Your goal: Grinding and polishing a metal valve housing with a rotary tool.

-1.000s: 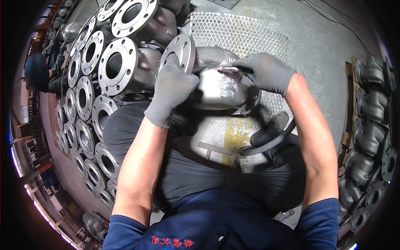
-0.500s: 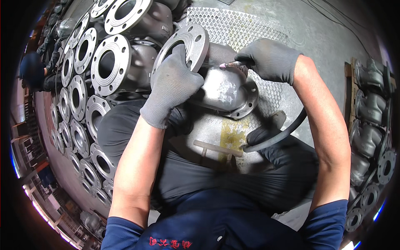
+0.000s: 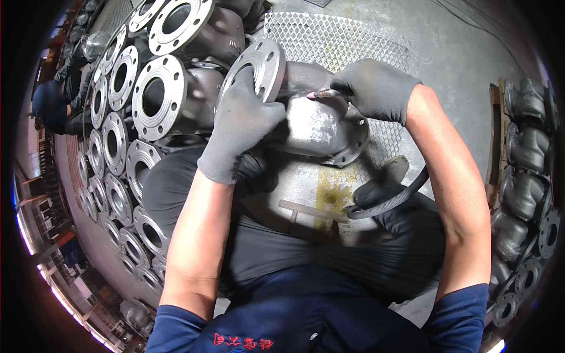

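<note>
A grey cast-metal valve body [image 3: 315, 130] with round flanges lies on its side in front of me, above my folded legs. My left hand [image 3: 240, 129], in a grey knit glove, is closed on its left flange [image 3: 272, 73], with fingers reaching into the bore. In my gloved right hand [image 3: 376, 91] is a pencil grinder [image 3: 327, 93] with a pink tip. That tip is at the upper side of the valve body's bright, scuffed surface; whether it touches I cannot tell. My right fingers are partly hidden behind the back of the hand.
Several flanged castings [image 3: 158, 97] are stacked on the left, close to my left arm. A ribbed hose [image 3: 391, 205] curves beside my right leg, near a T-shaped bar [image 3: 312, 210]. Mesh sheet [image 3: 329, 38] lies beyond. More castings [image 3: 524, 147] line the right; another person [image 3: 52, 106] is far left.
The whole view has shifted slightly. The valve body's left flange sits a little differently in my left hand's grip. The grinder stays in my right hand, close to the same spot.
</note>
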### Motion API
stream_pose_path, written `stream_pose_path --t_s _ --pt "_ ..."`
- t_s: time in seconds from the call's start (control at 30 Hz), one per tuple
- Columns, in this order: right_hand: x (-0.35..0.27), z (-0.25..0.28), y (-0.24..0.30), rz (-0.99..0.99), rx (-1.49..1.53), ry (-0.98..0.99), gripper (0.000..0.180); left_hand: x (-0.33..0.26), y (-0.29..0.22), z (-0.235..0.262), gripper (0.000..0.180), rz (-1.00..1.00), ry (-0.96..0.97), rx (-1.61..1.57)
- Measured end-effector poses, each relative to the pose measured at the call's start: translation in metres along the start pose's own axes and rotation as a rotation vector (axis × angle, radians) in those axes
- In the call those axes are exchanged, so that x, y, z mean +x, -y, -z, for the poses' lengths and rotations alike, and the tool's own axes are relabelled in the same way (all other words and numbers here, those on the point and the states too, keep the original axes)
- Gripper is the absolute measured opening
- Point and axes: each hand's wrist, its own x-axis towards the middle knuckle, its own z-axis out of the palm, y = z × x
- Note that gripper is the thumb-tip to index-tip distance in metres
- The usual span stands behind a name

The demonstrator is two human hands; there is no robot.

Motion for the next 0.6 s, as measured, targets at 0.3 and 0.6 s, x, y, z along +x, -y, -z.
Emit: stream_pose_path --t_s 0.3,0.6 --pt "0.053 0.018 0.021 0.023 -0.074 0.074 0.028 -0.002 0.025 0.007 0.061 0.396 -0.051 -0.621" --pt "0.083 0.034 0.041 0.115 -0.038 -0.026 0.028 -0.015 0.011 0.012 0.053 0.425 -0.139 -0.628"
